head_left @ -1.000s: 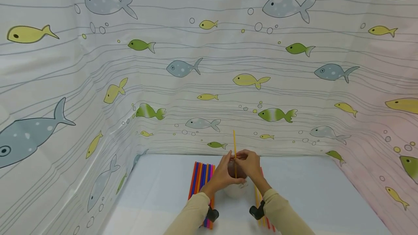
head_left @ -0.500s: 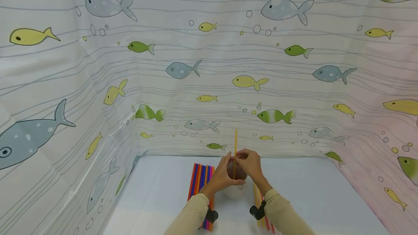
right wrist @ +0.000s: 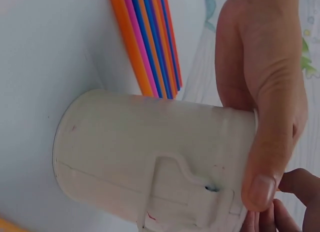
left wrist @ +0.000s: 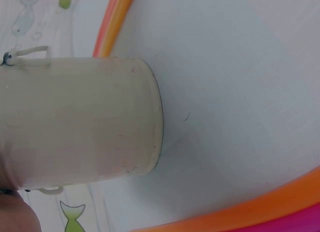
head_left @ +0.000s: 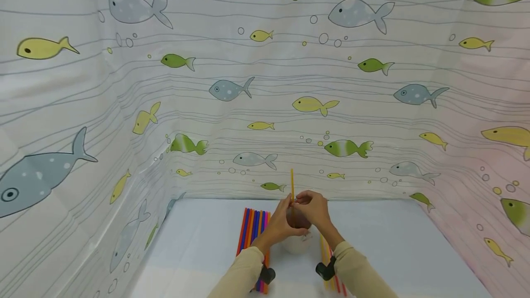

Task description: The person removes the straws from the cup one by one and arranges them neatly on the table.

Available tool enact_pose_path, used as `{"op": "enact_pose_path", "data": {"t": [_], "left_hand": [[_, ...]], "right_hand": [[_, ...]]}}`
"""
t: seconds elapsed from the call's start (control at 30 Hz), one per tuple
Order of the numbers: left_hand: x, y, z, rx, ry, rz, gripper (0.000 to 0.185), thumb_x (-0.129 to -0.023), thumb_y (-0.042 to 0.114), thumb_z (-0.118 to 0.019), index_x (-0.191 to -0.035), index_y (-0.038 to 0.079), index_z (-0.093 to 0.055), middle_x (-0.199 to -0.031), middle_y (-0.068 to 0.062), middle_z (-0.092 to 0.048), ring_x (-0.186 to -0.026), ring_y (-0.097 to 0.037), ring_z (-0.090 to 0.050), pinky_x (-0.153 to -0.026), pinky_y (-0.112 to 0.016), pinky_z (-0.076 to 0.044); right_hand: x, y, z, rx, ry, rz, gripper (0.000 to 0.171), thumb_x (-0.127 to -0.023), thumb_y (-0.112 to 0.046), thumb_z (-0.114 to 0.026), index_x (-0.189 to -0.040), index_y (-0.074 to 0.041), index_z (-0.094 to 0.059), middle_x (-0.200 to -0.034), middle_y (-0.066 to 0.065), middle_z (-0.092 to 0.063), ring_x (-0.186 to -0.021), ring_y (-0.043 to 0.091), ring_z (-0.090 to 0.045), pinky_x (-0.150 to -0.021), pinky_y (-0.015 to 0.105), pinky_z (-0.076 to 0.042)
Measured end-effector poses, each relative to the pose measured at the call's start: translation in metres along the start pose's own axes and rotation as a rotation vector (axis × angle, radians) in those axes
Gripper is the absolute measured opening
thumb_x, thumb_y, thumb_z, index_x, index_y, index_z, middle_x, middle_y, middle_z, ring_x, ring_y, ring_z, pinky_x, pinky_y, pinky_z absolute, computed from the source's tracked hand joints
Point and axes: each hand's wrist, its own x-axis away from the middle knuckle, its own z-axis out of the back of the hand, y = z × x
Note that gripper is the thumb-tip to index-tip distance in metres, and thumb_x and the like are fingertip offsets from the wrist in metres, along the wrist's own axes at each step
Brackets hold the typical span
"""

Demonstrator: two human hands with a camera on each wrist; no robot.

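My left hand (head_left: pixel 278 225) grips a white pail (head_left: pixel 297 244) near its rim, with the thumb along the near side. In the right wrist view, that thumb (right wrist: pixel 262 187) presses on the pail's rim, and a white wire handle (right wrist: pixel 150 192) hangs on the pail's side. The pail stands on the table, its mouth looking dark brown from above. My right hand (head_left: pixel 316 208), above the mouth, pinches a yellow straw (head_left: pixel 292 183) that stands nearly upright. The straw's lower part reaches down in front of the brown opening; its bottom end is hidden.
Left of the pail lies a row of straws (head_left: pixel 253 229) in red, blue, orange and pink. Several yellow and red straws (head_left: pixel 326 245) lie to the right, partly under the right wrist. A fish-patterned curtain (head_left: pixel 314 146) encloses the white table (head_left: pixel 389 247).
The yellow straw shifts slightly left towards the left fingertips, and its top sits a little lower. My right hand moves slightly left with it. The left hand keeps its grip on the pail.
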Motion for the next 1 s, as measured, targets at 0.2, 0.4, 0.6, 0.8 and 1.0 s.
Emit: {"op": "enact_pose_path", "data": {"t": [0.2, 0.4, 0.6, 0.8, 1.0], "left_hand": [[-0.002, -0.001, -0.002, 0.001, 0.009, -0.034, 0.111, -0.071, 0.045, -0.086, -0.156, 0.020, -0.018, -0.143, -0.001, -0.039, -0.130, -0.017, -0.041, -0.109, -0.047, -0.036], [-0.004, -0.001, -0.004, -0.007, 0.014, -0.028, 0.109, -0.070, 0.045, -0.086, -0.155, 0.025, -0.020, -0.143, 0.002, -0.038, -0.131, -0.016, -0.040, -0.109, -0.047, -0.036], [-0.006, -0.002, -0.004, 0.005, 0.020, -0.011, 0.107, -0.070, 0.042, -0.087, -0.154, 0.023, -0.023, -0.140, 0.002, -0.039, -0.129, -0.016, -0.042, -0.109, -0.046, -0.036], [-0.008, -0.003, -0.004, -0.011, 0.025, -0.010, 0.106, -0.070, 0.043, -0.087, -0.153, 0.022, -0.024, -0.140, 0.002, -0.039, -0.130, -0.015, -0.041, -0.109, -0.046, -0.036], [-0.007, -0.003, -0.004, -0.012, 0.026, -0.014, 0.107, -0.071, 0.042, -0.087, -0.154, 0.021, -0.023, -0.141, 0.001, -0.039, -0.131, -0.016, -0.041, -0.109, -0.047, -0.035]], "right_hand": [[-0.001, 0.002, -0.006, -0.014, 0.011, 0.025, 0.018, -0.075, -0.008, -0.084, -0.088, -0.003, -0.073, -0.078, 0.004, -0.072, -0.069, 0.016, -0.069, -0.065, 0.030, -0.058], [-0.004, 0.005, -0.012, 0.036, 0.038, -0.011, 0.011, -0.076, -0.011, -0.082, -0.082, -0.011, -0.073, -0.071, -0.004, -0.068, -0.066, 0.011, -0.064, -0.065, 0.029, -0.055], [-0.006, 0.008, -0.017, 0.048, 0.048, -0.006, 0.010, -0.077, -0.012, -0.082, -0.081, -0.011, -0.073, -0.072, -0.004, -0.068, -0.067, 0.011, -0.064, -0.067, 0.031, -0.055], [-0.008, 0.008, -0.017, 0.042, 0.044, -0.007, 0.010, -0.078, -0.011, -0.081, -0.083, -0.011, -0.073, -0.074, -0.004, -0.069, -0.069, 0.012, -0.065, -0.068, 0.033, -0.056], [-0.009, 0.010, -0.017, 0.036, 0.042, 0.002, 0.010, -0.077, -0.010, -0.081, -0.083, -0.010, -0.073, -0.073, -0.004, -0.069, -0.069, 0.012, -0.065, -0.067, 0.032, -0.056]]}}
